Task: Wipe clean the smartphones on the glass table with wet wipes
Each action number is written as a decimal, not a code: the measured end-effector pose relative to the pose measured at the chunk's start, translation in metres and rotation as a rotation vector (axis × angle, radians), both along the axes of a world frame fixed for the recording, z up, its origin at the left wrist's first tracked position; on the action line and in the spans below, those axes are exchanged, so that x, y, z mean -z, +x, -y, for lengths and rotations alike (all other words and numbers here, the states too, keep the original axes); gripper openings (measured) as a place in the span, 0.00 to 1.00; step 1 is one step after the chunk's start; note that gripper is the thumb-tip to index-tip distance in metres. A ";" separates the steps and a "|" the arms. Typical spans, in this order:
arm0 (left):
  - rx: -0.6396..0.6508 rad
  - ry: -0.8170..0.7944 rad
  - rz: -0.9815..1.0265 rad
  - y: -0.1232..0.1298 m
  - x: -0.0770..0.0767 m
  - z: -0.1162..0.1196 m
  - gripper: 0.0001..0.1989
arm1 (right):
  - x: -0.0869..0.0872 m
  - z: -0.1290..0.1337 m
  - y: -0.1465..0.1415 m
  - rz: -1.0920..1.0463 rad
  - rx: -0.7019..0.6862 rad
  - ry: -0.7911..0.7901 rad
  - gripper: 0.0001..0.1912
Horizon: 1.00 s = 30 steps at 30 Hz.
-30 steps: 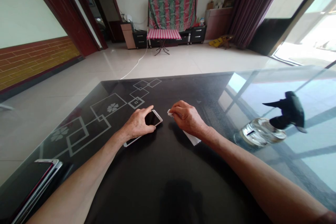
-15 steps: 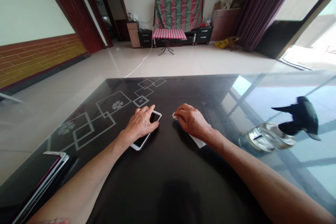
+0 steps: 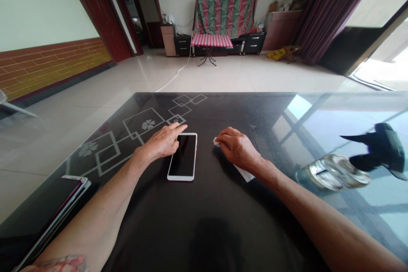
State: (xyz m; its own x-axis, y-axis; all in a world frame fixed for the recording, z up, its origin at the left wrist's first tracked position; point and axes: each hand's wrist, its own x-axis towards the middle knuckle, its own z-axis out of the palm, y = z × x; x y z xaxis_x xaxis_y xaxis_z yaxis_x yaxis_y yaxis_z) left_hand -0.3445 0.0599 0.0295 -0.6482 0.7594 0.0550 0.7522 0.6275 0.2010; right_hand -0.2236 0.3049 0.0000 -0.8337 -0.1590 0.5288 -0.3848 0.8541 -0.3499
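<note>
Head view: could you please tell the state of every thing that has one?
White phone: face up, screen dark.
Left grip: loosely open at the phone's edge.
White tissue: pinched, free end sticking out.
Right grip: closed on the white tissue.
Device stack: top screen dark.
Spray bottle: trigger head on.

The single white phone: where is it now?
In the head view, the white phone lies just left of centre on the dark table, between the nearer left hand and the right hand.
</note>
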 end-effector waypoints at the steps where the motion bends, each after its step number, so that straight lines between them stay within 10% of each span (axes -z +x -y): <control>1: 0.055 -0.031 0.011 -0.002 -0.001 0.005 0.34 | 0.000 0.000 0.000 -0.003 -0.003 -0.005 0.13; 12: 0.095 -0.170 0.010 0.001 -0.005 0.007 0.45 | -0.001 0.001 0.001 -0.011 -0.034 -0.024 0.13; 24: 0.436 -0.337 -0.082 0.017 -0.013 -0.006 0.43 | 0.000 0.000 0.000 -0.025 -0.041 -0.015 0.13; 30: 0.329 -0.335 -0.037 0.021 -0.025 -0.004 0.38 | -0.001 -0.001 0.000 -0.030 -0.040 -0.025 0.13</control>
State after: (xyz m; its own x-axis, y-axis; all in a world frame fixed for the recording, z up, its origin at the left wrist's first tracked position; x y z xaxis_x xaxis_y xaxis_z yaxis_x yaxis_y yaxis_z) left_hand -0.3233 0.0643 0.0546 -0.3721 0.9042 -0.2098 0.9250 0.3801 -0.0025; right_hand -0.2237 0.3058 0.0009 -0.8108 -0.1783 0.5575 -0.4290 0.8290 -0.3587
